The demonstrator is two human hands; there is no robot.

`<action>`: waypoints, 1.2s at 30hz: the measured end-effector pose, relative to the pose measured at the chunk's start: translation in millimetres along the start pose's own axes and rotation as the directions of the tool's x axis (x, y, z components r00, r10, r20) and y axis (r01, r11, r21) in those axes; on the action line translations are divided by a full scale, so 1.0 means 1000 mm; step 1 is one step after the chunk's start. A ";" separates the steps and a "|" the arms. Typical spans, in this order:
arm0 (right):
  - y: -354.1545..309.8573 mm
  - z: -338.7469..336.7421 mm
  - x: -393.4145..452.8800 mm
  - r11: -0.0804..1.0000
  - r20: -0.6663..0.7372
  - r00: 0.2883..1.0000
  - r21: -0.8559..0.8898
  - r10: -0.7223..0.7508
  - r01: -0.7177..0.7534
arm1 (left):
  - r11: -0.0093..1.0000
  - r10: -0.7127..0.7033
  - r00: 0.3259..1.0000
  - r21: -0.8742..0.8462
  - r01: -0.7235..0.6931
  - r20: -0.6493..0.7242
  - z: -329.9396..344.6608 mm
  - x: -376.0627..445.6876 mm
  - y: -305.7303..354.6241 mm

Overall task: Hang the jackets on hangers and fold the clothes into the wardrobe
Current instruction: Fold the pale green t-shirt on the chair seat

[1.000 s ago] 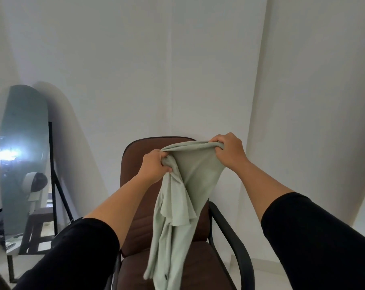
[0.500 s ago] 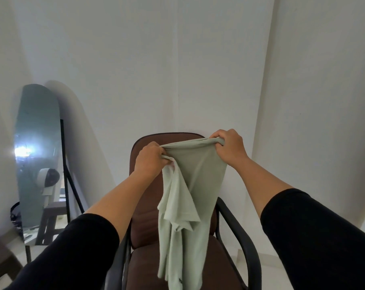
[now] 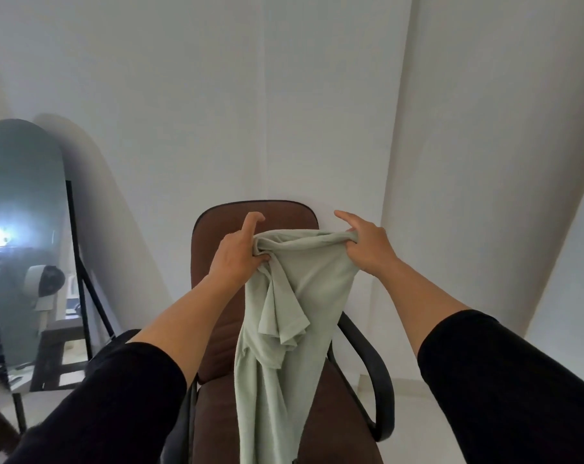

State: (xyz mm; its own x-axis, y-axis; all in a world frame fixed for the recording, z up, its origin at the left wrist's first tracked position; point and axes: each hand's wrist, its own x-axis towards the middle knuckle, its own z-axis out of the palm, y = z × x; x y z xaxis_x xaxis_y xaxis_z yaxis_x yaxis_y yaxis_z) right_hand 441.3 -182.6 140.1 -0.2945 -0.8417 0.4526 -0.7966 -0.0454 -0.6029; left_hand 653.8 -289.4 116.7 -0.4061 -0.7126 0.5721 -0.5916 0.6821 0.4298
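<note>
Leaning against the wall well left of the brown chair: a tall standing mirror on a black frame.

In front of the chair's backrest, near its top edge: left hand gripping one bunched end of the pale green garment, thumb and lower fingers curled into the cloth, index finger lifted clear and crooked above it.

Between the two hands, stretched taut across the backrest: the garment's top edge, with the rest hanging in loose folds down past the seat, a sleeve or flap dangling midway. Lower hem out of view below the chair's seat front.

At the backrest's right corner: right hand clamped on the other gathered end, most fingers wrapped round the fabric, index finger pointing free toward the wall.

Likely trouble from here: with one finger on each hand off the cloth, a weakened pinch and a slip of either bunched end, sending the garment onto the seat. Also possible: loose folds snagging on the chair's right armrest during any swing or shake, or a crooked fold from the tangled middle.
</note>
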 end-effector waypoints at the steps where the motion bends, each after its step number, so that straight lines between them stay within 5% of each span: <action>1: 0.003 0.000 -0.005 1.000 -0.007 1.000 0.003 0.000 0.000 | 1.000 -0.009 1.000 -0.004 0.009 0.018 0.001 -0.004 0.002; 4: 0.009 0.002 -0.023 0.999 -0.018 0.999 0.037 -0.031 0.032 | 0.999 0.047 0.998 0.007 -0.048 0.035 0.000 -0.022 0.005; 8: 0.010 -0.001 -0.038 0.989 -0.009 0.999 0.143 -0.042 0.043 | 0.936 0.243 0.963 0.234 -0.263 0.115 -0.011 -0.045 0.011; 14: -0.006 -0.023 -0.047 0.888 0.083 0.996 0.460 -0.015 -0.025 | 0.847 0.326 0.926 0.376 -0.376 0.191 -0.034 -0.065 0.027; 21: 0.006 -0.047 -0.079 0.999 0.280 0.960 0.026 0.013 -0.021 | 0.956 0.155 0.973 0.221 -0.191 0.171 -0.028 -0.094 0.049; 36: 0.071 0.027 -0.017 0.993 0.337 0.941 -0.118 0.019 0.022 | 0.992 -0.028 0.967 0.130 -0.005 0.255 0.051 -0.063 -0.011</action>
State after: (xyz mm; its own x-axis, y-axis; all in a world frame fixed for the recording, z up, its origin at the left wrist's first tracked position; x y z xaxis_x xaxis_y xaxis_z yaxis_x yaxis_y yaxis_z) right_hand 403.4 -186.1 72.1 -0.1148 -0.9745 0.1930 -0.8597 0.0001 -0.5108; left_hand 650.0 -260.4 40.7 -0.5534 -0.7497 0.3629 -0.6748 0.6589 0.3322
